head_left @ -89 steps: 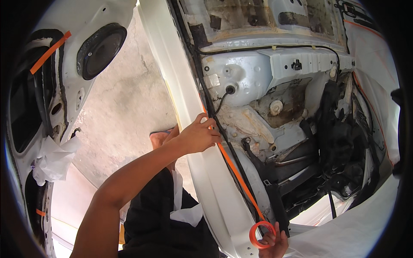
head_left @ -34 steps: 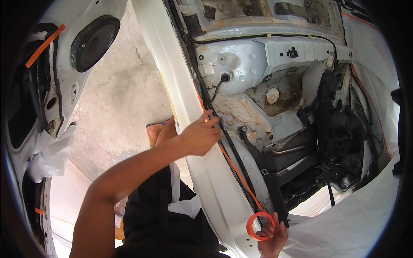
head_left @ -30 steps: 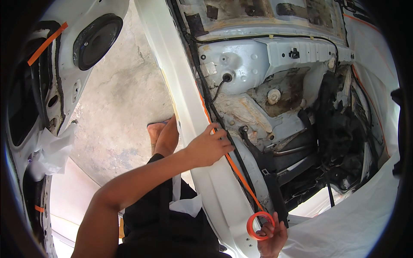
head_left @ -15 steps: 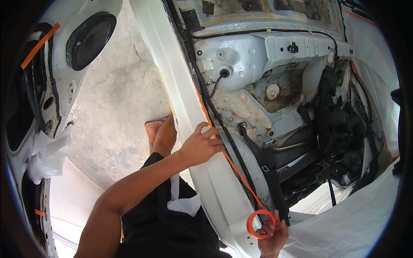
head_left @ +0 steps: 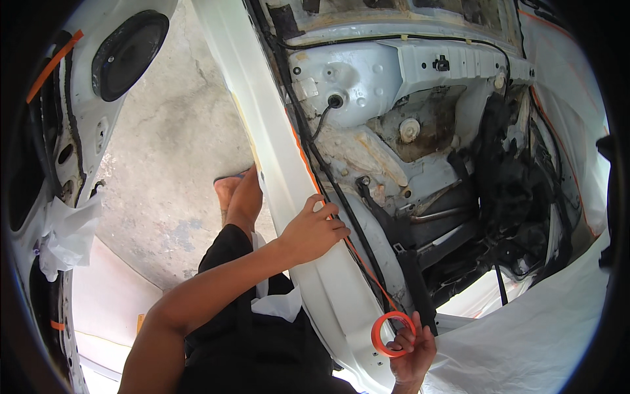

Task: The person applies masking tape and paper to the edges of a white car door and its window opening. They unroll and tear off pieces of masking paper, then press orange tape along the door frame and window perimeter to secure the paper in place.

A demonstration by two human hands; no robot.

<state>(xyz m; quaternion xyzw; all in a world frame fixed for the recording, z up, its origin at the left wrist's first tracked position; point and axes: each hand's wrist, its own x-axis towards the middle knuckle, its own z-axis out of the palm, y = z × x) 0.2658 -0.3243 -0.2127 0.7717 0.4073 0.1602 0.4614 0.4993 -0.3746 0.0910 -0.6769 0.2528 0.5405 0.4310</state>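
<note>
A strip of orange tape (head_left: pixel 303 156) runs along the inner edge of the white door sill (head_left: pixel 279 157) of a stripped car body. On the sill, my left hand (head_left: pixel 314 231) rests with its fingers apart, the fingertips pressing the strip against the edge. From there the tape stretches toward me to an orange tape roll (head_left: pixel 377 340). My right hand (head_left: pixel 413 358) holds that roll at the near end of the sill, some fingers through its ring and others round its rim.
Black cables (head_left: pixel 305 128) run beside the sill. Farther right lie a black seat belt strap (head_left: pixel 415 285) and a dark bundle (head_left: pixel 508 171). White plastic sheeting (head_left: pixel 518 328) covers the near right. An open door with a round speaker (head_left: pixel 131 56) stands at the left, above a concrete floor (head_left: pixel 177 138).
My left hand has slid a short way along the sill toward the roll, over the tape. My right hand and the roll keep about the same place on the car; the view has shifted slightly.
</note>
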